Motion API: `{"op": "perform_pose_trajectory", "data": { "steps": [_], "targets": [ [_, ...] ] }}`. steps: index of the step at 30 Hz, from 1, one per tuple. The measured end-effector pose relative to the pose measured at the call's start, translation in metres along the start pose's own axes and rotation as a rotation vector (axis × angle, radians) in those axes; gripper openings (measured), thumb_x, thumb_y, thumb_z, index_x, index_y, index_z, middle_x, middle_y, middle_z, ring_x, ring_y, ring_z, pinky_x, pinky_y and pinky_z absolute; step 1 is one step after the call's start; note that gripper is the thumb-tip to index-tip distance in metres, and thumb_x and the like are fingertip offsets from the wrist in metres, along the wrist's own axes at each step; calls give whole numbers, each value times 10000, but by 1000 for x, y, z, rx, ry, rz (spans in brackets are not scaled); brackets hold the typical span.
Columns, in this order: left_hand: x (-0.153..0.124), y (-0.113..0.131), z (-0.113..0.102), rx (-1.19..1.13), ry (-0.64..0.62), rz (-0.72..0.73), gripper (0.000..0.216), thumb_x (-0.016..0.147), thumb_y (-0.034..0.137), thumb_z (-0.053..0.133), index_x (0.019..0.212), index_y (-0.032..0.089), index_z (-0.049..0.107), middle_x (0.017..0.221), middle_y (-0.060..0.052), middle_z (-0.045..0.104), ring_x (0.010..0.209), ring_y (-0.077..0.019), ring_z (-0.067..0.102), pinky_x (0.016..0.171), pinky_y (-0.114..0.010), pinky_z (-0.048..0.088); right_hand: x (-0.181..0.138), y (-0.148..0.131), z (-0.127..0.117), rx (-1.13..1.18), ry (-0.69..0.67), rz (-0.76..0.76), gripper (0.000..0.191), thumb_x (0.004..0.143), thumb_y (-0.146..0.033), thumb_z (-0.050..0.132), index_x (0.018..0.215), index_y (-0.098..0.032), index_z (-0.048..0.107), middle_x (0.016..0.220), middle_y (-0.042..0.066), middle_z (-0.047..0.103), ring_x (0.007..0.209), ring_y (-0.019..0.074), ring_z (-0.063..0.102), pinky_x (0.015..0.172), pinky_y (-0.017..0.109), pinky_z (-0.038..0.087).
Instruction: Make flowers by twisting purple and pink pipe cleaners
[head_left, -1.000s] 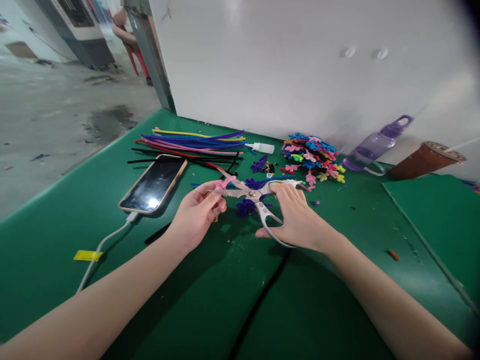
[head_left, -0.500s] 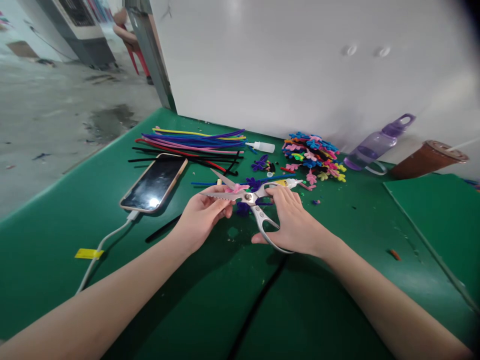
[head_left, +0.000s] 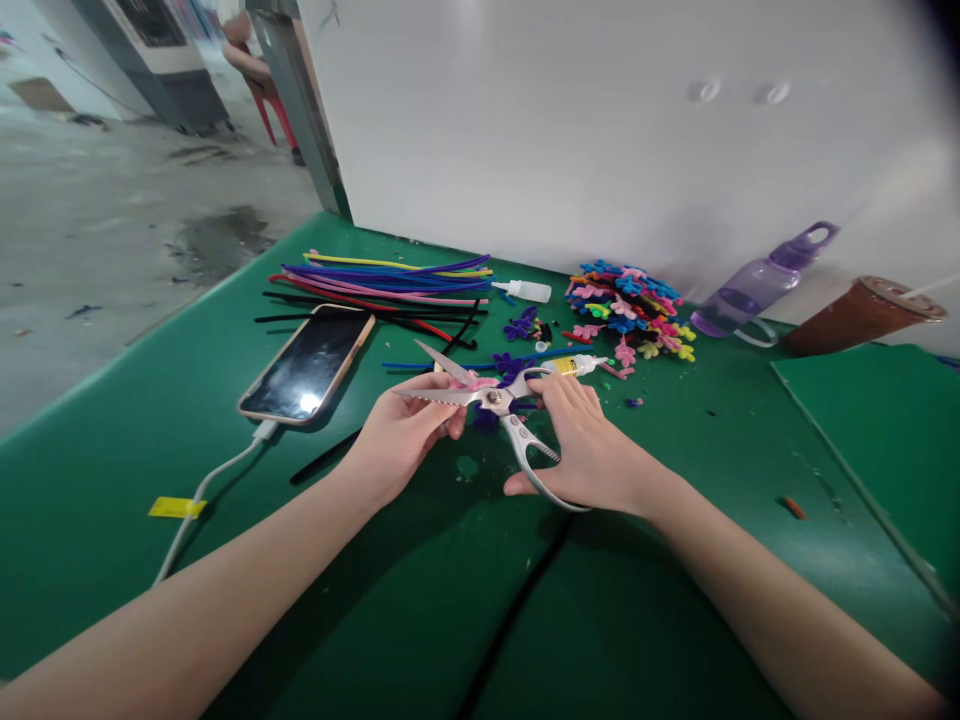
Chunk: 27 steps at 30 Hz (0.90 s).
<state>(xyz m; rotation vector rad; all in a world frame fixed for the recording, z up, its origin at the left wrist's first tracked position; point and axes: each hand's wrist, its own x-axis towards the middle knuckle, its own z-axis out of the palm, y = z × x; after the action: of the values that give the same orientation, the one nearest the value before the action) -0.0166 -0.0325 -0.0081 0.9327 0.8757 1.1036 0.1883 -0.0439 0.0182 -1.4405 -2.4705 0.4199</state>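
My right hand (head_left: 589, 440) grips the handles of a pair of silver scissors (head_left: 495, 398), whose blades stand apart and point left. Pinched in my left hand (head_left: 409, 430) is a pink pipe-cleaner piece (head_left: 476, 381), partly hidden by the blades and fingers. It lies between the open blades, close to the pivot. Purple pipe-cleaner flowers (head_left: 511, 366) lie on the table just behind the scissors. A glue bottle with a yellow label (head_left: 574, 366) rests beyond my right fingers.
A phone (head_left: 309, 365) with a white cable lies left on the green table (head_left: 637, 610). Behind are pipe cleaners (head_left: 397, 280), a white-capped bottle (head_left: 527, 291) and a pile of colourful flowers (head_left: 626, 305). A purple water bottle (head_left: 754, 290) and a brown drink cup (head_left: 862, 315) stand right.
The scissors have shifted slightly left, and the pink piece now sits deeper behind the blades. Both hands keep their grips; the view has moved a little.
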Motion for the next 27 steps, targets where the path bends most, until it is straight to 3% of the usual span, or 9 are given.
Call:
{"op": "perform_pose_trajectory", "data": {
  "steps": [14,20,27],
  "targets": [
    [-3,4,0,104,1,52,50,753,213,618,776,170,610,621,14,539,536,-97,476,523,-239,338,0,0,1,38,14,-21,673,617,-617,622,1089,-203,381,1112,117,471,1068,318,439,878,502,390],
    [-5,4,1,103,-8,51,64,762,221,620,794,167,608,689,-2,577,530,-85,476,528,-247,358,2,-1,0,76,87,-38,316,704,-360,582,927,-198,429,998,92,529,938,246,501,804,391,433],
    [-7,1,2,149,-34,59,29,778,195,602,758,176,600,580,13,530,558,-104,482,565,-261,362,0,0,6,16,80,-50,363,652,-130,433,1013,-168,433,983,117,540,929,250,511,793,387,431]
  ]
}}
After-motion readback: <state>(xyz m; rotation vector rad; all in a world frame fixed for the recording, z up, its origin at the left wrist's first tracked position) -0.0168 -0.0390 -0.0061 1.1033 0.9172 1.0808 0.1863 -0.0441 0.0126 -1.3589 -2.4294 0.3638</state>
